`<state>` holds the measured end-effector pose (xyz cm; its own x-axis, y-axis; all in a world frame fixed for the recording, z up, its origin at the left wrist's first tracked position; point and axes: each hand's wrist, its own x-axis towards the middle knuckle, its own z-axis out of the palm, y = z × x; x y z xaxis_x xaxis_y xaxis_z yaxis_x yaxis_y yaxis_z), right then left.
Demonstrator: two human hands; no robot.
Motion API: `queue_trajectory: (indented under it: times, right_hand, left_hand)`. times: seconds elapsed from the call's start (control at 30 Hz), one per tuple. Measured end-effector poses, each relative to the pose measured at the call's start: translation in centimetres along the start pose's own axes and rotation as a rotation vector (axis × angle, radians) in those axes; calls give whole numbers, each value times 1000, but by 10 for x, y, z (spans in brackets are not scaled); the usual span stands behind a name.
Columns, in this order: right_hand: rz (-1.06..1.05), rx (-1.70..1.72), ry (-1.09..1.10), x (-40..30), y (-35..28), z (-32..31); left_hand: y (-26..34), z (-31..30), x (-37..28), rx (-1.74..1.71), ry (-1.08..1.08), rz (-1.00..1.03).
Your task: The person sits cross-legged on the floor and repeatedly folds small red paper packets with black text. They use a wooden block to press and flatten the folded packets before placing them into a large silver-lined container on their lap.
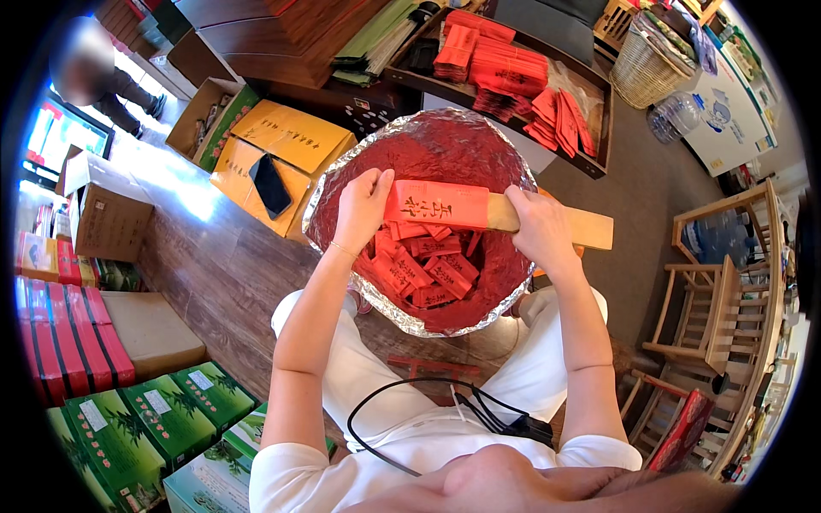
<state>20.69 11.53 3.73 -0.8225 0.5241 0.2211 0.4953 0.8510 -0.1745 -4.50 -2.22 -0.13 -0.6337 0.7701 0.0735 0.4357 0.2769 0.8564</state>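
Observation:
Between my hands a red paper packet (436, 204) with dark writing lies level over a foil-rimmed round container. My left hand (362, 208) pinches the packet's left end between thumb and fingers. A flat wooden strip (591, 228) goes into or behind the packet's right end; which one I cannot tell. My right hand (542, 224) is closed around that strip, close to the packet's edge. Below them, the container (449, 138) has a red lining and crumpled silver foil at its rim. Inside it lie several small red packets (426, 269) in a loose heap.
Beyond the container, a wooden tray (593, 168) holds stacked red packets (507, 67). A black phone (270, 186) rests on yellow boxes (288, 138) at the left. Green boxes (163, 417) stand lower left, wooden chairs (696, 314) at right. A person (118, 83) is at the far left.

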Motion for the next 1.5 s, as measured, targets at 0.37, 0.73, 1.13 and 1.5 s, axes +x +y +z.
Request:
queue_trajectory:
  times: [0.37, 0.73, 1.13, 1.5]
  right_hand:
    - [19, 17, 58, 1, -8, 15]
    - [-4, 116, -46, 4, -16, 17]
    - [18, 56, -23, 4, -17, 16]
    - [-50, 67, -31, 4, -15, 12]
  left_hand:
    - [-1, 14, -3, -375, 54, -28]
    - [12, 6, -8, -641, 17, -145]
    - [4, 11, -11, -677, 21, -157]
    - [6, 7, -12, -664, -12, -193]
